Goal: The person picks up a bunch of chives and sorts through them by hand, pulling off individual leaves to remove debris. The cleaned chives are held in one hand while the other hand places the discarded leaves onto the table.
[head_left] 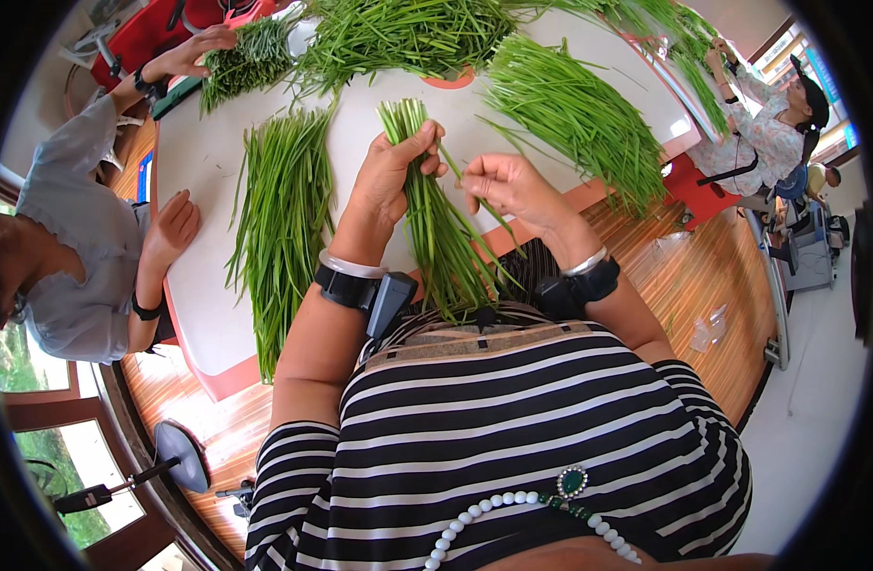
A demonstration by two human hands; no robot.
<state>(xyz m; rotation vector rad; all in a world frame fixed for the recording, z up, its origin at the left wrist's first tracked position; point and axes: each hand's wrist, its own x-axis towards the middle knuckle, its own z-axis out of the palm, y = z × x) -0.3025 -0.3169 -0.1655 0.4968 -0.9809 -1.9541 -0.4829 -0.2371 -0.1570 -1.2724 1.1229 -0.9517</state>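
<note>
My left hand (396,174) is wrapped round a bunch of long green garlic chives (433,233), just below its pale cut ends. Those ends point away from me, and the leaf tips hang toward my lap. To the right of the bunch, my right hand (515,193) pinches a thin chive stalk (498,225) that slants down beside it. Left of my left forearm, a long pile of chives (286,205) lies on the white table (379,84) and reaches over its near edge. Another pile of chives (575,119) lies to the right, its tips overhanging the edge.
A large heap of chives (408,36) covers the table's far middle. At the left, a co-worker in a pale shirt (84,186) reaches to a darker green bundle (249,62). Another person (770,124) works at the far right. A red chair (694,195) stands beside the table.
</note>
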